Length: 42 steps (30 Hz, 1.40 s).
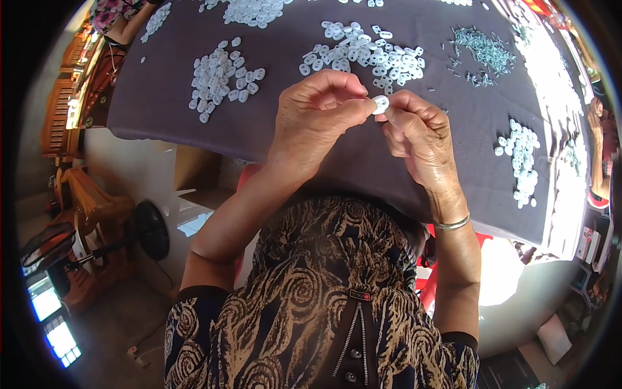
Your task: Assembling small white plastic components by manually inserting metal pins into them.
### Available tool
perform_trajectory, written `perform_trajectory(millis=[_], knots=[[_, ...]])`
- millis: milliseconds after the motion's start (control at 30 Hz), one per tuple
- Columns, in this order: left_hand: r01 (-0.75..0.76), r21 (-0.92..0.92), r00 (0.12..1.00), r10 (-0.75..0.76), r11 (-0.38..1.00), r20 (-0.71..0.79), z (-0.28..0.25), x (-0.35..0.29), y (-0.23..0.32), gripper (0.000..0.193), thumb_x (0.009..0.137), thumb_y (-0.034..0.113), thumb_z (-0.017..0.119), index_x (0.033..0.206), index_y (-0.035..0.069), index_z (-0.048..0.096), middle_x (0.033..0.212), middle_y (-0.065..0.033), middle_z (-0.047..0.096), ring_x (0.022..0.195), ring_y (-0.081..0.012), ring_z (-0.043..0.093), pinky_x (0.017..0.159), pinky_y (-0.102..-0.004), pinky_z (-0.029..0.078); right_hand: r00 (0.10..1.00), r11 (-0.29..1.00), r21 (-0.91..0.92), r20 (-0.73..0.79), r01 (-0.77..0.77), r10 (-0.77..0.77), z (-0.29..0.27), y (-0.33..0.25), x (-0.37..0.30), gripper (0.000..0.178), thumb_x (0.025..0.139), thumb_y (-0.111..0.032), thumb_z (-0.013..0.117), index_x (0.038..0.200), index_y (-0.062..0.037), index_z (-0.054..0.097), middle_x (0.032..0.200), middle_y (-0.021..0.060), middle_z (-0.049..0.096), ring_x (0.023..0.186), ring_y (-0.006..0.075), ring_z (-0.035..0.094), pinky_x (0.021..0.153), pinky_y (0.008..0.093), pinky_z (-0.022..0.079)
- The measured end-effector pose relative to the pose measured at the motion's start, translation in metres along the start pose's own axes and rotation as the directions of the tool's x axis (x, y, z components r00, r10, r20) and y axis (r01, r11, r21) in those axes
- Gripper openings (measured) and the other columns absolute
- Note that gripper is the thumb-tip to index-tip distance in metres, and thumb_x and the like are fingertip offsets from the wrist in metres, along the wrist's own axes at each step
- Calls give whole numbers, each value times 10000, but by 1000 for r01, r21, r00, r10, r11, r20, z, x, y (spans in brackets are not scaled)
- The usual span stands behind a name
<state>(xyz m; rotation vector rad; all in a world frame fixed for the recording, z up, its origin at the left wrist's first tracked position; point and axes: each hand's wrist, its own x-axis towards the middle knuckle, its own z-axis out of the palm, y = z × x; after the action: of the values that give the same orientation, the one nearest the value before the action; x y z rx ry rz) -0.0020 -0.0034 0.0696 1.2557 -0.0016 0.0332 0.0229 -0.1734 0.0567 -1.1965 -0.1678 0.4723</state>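
Now both hands meet above the near edge of the table (162, 110), which is covered with a dark grey cloth; the left hand (317, 120) has its fingers pressed together, and thumb and forefinger pinch a small white ring (380, 104) from the left side; the right hand (418, 139) touches the same ring from the right with its fingertips, the other fingers curled in; whether it holds something more, I cannot tell. The ring is held in the air between the two hands, just in front of a heap of white rings (363, 55) on the cloth; a second heap (223, 78) lies well to the left, and a smaller one (521, 159) lies to the right near the table edge. Farther back on the right is a pile of small metal pins (486, 52). A thin metal bracelet (451, 224) sits on the right wrist. Under the table, on the left, stands a brown cardboard box (194, 165) with plain sides; at the lower right a flat white packet (554, 337) lies on the floor; its label is too small to see.
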Motion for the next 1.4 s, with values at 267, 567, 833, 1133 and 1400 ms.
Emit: perform_trajectory(millis=[267,567,833,1133,1400], knots=[[-25,80,1000,24,997,15,1,-1,-4,145,810,-7,658,942,52,640,833,-21,635,711,-91,576,591,-228,406,995,998,-18,-79,61,-62,3,4,-1,132,872,-75,533,805,3,615,570,-76,371,476,13,240,424,209,162],[8,144,1000,-12,990,28,2,-1,-7,168,821,-10,655,980,43,645,911,-39,646,785,-121,640,628,-225,456,982,985,-126,-138,114,-131,3,7,0,124,861,-72,537,785,-3,608,562,-81,385,473,6,259,429,204,177],[-67,8,998,66,998,9,2,-2,-21,161,821,-19,657,972,35,642,907,-51,644,747,-123,628,641,-264,511,972,987,-93,-184,134,-149,9,15,0,120,853,-56,526,760,-14,589,559,-79,396,471,5,270,427,204,188],[6,-61,997,-10,998,-73,-2,6,-1,155,803,5,693,948,23,640,838,-63,652,691,-117,630,600,-246,533,966,960,-194,-124,201,-227,1,12,2,77,838,2,520,794,-28,574,598,-73,423,491,0,296,434,190,209],[100,44,995,-101,994,23,-7,5,-4,178,790,35,721,935,33,618,789,-46,651,667,-101,612,571,-223,486,852,639,-617,101,459,-513,-4,11,3,357,778,49,684,1109,-60,609,830,-28,532,649,26,446,535,177,378]])
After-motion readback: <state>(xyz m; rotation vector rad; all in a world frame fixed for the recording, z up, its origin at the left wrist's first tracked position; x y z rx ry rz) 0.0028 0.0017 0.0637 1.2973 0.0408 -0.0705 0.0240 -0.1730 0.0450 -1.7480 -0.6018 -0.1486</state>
